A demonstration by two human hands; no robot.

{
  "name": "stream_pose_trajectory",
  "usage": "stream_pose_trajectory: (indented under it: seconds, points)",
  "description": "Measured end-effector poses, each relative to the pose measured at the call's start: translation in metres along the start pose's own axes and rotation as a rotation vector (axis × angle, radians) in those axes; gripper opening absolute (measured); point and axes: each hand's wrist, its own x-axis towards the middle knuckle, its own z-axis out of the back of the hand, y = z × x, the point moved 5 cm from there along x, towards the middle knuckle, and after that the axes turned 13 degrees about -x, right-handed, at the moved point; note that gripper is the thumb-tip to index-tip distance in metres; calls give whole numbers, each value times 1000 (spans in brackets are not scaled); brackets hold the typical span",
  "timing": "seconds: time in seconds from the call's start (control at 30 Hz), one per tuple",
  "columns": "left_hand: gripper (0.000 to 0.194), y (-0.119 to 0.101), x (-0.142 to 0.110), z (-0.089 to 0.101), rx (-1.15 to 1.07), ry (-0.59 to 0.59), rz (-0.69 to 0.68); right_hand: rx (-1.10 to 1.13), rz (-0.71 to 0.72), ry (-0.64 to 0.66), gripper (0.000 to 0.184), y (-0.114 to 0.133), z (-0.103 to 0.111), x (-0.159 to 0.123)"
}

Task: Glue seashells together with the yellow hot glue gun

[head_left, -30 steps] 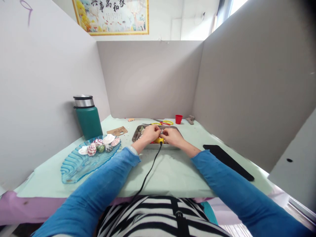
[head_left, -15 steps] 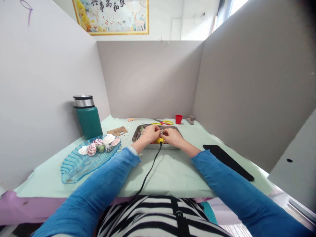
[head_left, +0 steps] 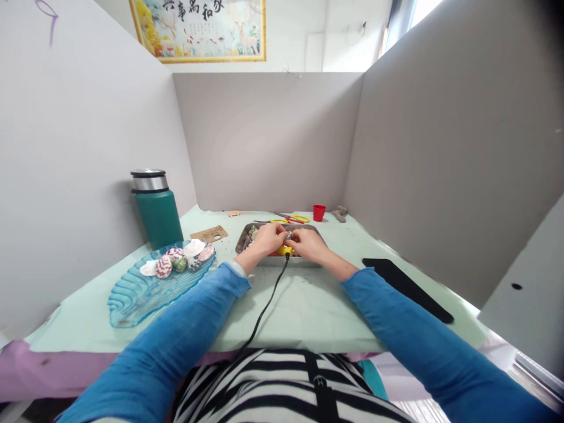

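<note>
My left hand (head_left: 270,238) and my right hand (head_left: 309,242) meet over a shallow grey metal tray (head_left: 321,233). The fingers of both are pinched together at its middle, round something too small and too hidden to name. Just below the fingertips lies a yellow object (head_left: 285,251), from which a black cord (head_left: 272,298) runs down toward my lap. Shells (head_left: 252,232) and other small pieces fill the tray's left part, partly behind my left hand.
A blue glass dish (head_left: 145,299) with several shells (head_left: 164,266) stands left, by a green bottle (head_left: 157,214). Behind the tray are yellow-handled scissors (head_left: 300,218), a red cup (head_left: 319,212) and a grey lump (head_left: 339,214). Cardboard (head_left: 210,234) lies left, a black flat piece (head_left: 405,288) right.
</note>
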Motion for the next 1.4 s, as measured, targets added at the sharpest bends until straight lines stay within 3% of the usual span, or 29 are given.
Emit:
stream_pose_trajectory:
  seconds: [1.4]
  points:
    - [11, 1, 1, 1, -6, -32, 4, 38, -8, -19, 25, 0, 1, 0]
